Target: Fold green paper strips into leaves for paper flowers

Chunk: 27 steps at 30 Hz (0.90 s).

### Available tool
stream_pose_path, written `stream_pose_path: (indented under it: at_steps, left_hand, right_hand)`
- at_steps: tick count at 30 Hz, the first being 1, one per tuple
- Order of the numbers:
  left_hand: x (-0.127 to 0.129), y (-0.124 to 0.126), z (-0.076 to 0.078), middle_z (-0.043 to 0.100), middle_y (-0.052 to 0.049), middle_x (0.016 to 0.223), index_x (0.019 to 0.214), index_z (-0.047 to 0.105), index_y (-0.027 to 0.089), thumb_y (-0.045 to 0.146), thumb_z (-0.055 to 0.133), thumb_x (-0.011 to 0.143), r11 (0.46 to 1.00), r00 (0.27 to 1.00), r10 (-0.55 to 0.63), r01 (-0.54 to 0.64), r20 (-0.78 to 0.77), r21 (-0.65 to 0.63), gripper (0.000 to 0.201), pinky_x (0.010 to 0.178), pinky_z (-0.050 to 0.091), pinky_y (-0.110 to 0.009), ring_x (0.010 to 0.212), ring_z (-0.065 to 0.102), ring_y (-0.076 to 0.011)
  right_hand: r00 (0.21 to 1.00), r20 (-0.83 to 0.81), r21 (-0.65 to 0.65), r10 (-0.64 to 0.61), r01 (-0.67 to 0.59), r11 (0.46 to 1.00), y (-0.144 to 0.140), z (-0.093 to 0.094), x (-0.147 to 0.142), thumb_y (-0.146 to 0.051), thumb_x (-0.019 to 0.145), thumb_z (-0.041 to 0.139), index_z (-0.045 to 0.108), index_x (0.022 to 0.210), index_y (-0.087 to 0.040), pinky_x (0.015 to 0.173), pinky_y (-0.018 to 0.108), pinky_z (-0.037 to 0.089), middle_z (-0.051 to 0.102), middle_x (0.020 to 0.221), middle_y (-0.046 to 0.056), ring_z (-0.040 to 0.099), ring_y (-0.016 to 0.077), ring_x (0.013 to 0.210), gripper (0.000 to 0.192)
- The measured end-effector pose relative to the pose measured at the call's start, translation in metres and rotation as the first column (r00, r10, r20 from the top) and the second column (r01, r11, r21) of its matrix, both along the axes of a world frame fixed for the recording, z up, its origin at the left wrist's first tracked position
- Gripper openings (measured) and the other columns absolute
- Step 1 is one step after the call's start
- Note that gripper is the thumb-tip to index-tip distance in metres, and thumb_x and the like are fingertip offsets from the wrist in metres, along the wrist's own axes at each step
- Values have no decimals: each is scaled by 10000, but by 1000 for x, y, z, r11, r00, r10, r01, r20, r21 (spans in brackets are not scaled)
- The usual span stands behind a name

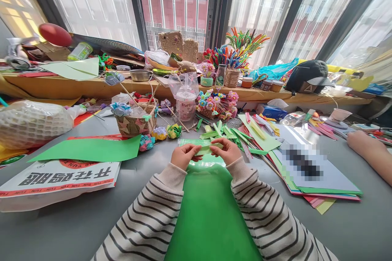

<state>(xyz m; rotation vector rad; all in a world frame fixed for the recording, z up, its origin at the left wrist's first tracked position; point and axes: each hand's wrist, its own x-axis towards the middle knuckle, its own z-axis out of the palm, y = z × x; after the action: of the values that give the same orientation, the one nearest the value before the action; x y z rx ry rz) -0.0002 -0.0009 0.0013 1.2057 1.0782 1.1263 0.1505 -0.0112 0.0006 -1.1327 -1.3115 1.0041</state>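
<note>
Head view: both hands [206,153] on green paper strip [204,149], "TUN TUN" bag [58,179] nearby.

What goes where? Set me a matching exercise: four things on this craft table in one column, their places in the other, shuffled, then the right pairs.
Things:
1. light green paper strip
2. woven basket covered in paper stars
3. black baseball cap
4. large green paper sheet

Places:
A. on the window ledge, far right
B. flat on the printed white bag, left
C. held between the left hand and right hand
D. on the grey table, left of the clear plastic cup

Pairs: 1-C, 2-D, 3-A, 4-B
</note>
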Motion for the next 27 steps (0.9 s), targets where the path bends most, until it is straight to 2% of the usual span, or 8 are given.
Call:
stream_pose_path:
  at_steps: [7, 12, 17, 19, 21, 27]
  left_hand:
    - [0, -1, -1, 562, 5, 438, 602, 557, 122, 417, 584, 563, 997, 998, 24, -20, -65, 70, 299, 427, 458, -211, 428, 568, -138]
    - [-1, 1, -6, 561, 9, 498, 609, 538, 135, 429, 546, 598, 992, 993, -17, 32, -121, 121, 294, 449, 454, -215, 467, 574, -136]
    - [-7, 5, -5, 604, -25, 718, 856, 557, 148, 313, 628, 545, 965, 987, -80, 112, -137, 238, 360, 589, 469, -238, 646, 577, -139]
    - [-11, 6, -1, 612, -40, 772, 823, 590, 149, 286, 626, 551, 954, 983, -129, 159, -133, 254, 307, 678, 456, -249, 736, 568, -148]
    - [-14, 7, 2, 614, -44, 782, 759, 623, 152, 275, 619, 559, 943, 979, -146, 180, -139, 280, 235, 697, 450, -255, 752, 560, -154]
    - [-16, 7, 3, 613, -38, 658, 698, 664, 171, 245, 602, 584, 895, 966, -31, 140, -255, 423, 150, 589, 438, -229, 624, 535, -133]
  right_hand:
    - [999, 1, -28, 51, -51, 998, -1, 1, -2, -309, 553, 617, 573, 751, -146, 486, 247, 458, 555, 510, -14, 557, 125, 491, 260]
    - [999, -5, -39, 40, -40, 998, 0, -2, -1, -299, 561, 612, 577, 748, -145, 476, 238, 451, 550, 492, -16, 553, 123, 486, 245]
    - [999, -11, -48, 40, -41, 998, 0, -1, 2, -290, 568, 611, 576, 747, -136, 461, 218, 440, 540, 479, -20, 548, 112, 482, 238]
    - [999, -17, -56, 47, -48, 997, 0, 1, 3, -287, 564, 615, 577, 746, -133, 452, 214, 436, 545, 481, -19, 545, 109, 475, 242]
    - [998, -26, -63, 60, -62, 996, 0, 2, 5, -286, 560, 619, 578, 748, -130, 446, 213, 434, 548, 477, -19, 540, 105, 465, 247]
    - [995, -50, -78, 91, -95, 992, 0, 3, 7, -284, 555, 625, 582, 749, -127, 442, 202, 432, 547, 472, -22, 533, 95, 458, 253]
